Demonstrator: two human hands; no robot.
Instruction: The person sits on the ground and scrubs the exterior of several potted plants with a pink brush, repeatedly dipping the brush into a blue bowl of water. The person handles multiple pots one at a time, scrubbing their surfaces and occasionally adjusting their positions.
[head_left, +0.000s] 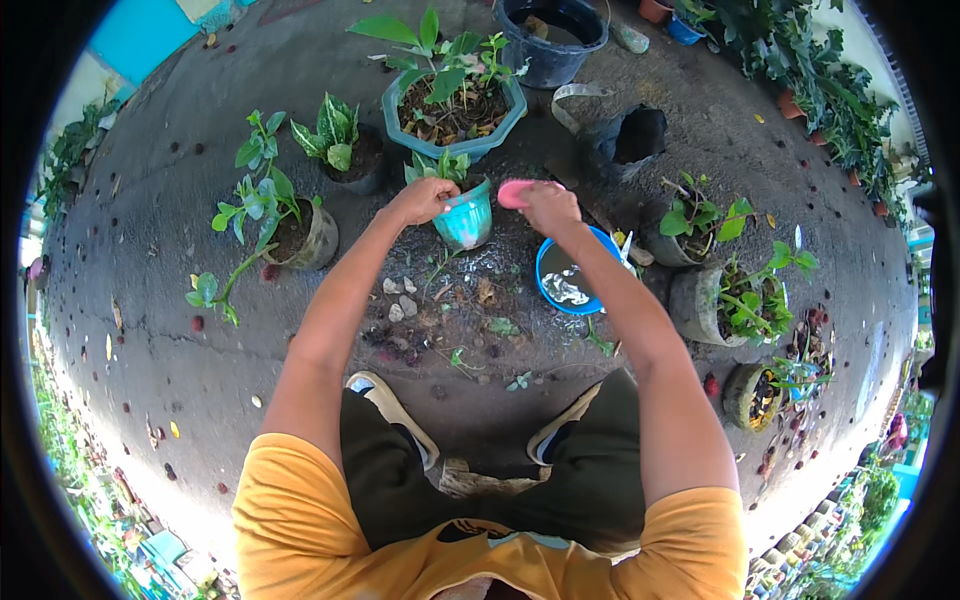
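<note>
A small turquoise plastic flowerpot (466, 217) with a leafy plant (448, 166) stands tilted on the wet ground in front of me. My left hand (426, 201) grips its rim at the left, with the fingertips partly inside over the soil. My right hand (551, 208) holds a pink scrubbing brush (517, 193) just to the right of the pot, with a small gap between them. Below my right forearm is a blue basin (547, 289) of murky water, partly hidden by the arm. A white-handled tool (627, 246) lies at its right edge.
Behind the pot stand an octagonal green planter (487, 142) and a black bucket (551, 60) of water. Potted plants stand at the left (322, 236) and right (694, 304). An empty, broken dark pot (626, 142) lies at upper right. Several small stones (407, 304) lie near my feet.
</note>
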